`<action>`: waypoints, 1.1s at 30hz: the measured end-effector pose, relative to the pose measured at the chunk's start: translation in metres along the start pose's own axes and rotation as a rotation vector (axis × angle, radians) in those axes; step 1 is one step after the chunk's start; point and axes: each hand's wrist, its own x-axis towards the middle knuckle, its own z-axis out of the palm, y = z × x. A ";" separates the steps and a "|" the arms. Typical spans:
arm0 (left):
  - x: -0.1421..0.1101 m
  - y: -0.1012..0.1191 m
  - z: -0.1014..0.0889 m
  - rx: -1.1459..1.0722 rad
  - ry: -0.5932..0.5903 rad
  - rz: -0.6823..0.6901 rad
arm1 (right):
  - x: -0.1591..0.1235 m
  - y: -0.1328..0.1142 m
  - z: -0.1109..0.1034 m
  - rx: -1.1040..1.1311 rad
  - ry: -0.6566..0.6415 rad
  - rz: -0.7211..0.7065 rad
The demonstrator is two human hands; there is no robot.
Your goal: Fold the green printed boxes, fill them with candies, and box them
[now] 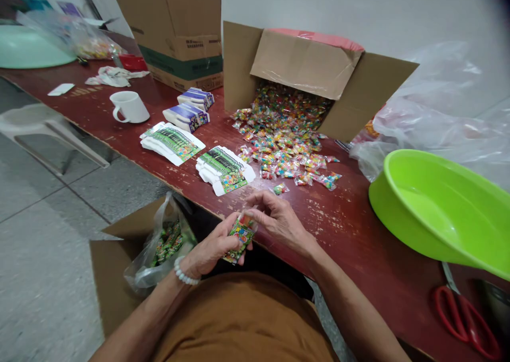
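Note:
My left hand [217, 244], with a beaded bracelet on its wrist, is closed around a small green printed box [240, 239] just off the table's front edge. At the upper end of that box, my right hand [274, 217] has its thumb and fingertips pinched on a small candy packet [247, 220] with red showing; its far part is hidden. Beyond the hands lie flat stacks of green-printed cartons [225, 170] [173, 141]. Loose clear-wrapped candies [287, 152] spill across the table from a tipped cardboard box [306, 59].
A lime-green basin [422, 218] and red-handled scissors [458, 314] are on the right. Toward the left stand a white mug [129, 107], purple-white cartons [187, 118] and a large cardboard box [183, 38]. Below the edge, a plastic bag [145, 269] holds filled green boxes. A stool [35, 120] stands left.

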 end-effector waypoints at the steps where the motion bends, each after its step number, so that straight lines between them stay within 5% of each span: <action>1: 0.001 0.000 0.000 -0.031 0.024 0.008 | 0.000 -0.001 -0.002 0.044 0.048 0.027; 6: 0.002 0.002 0.004 -0.202 0.138 0.018 | -0.001 0.001 -0.010 0.237 0.256 0.260; 13: 0.006 0.002 0.011 -0.278 0.236 0.057 | -0.013 0.006 0.019 0.689 -0.030 0.399; 16: 0.010 0.002 0.016 -0.276 0.281 0.093 | -0.014 0.010 0.034 0.713 -0.044 0.423; 21: 0.011 0.004 0.016 -0.371 0.196 0.032 | -0.013 0.012 0.032 0.285 0.192 0.121; 25: 0.010 0.009 0.013 -0.553 0.107 -0.073 | -0.014 0.003 0.020 -0.085 0.059 -0.134; 33: 0.013 0.005 0.017 -0.499 0.217 0.001 | -0.008 0.004 0.029 0.450 -0.007 0.309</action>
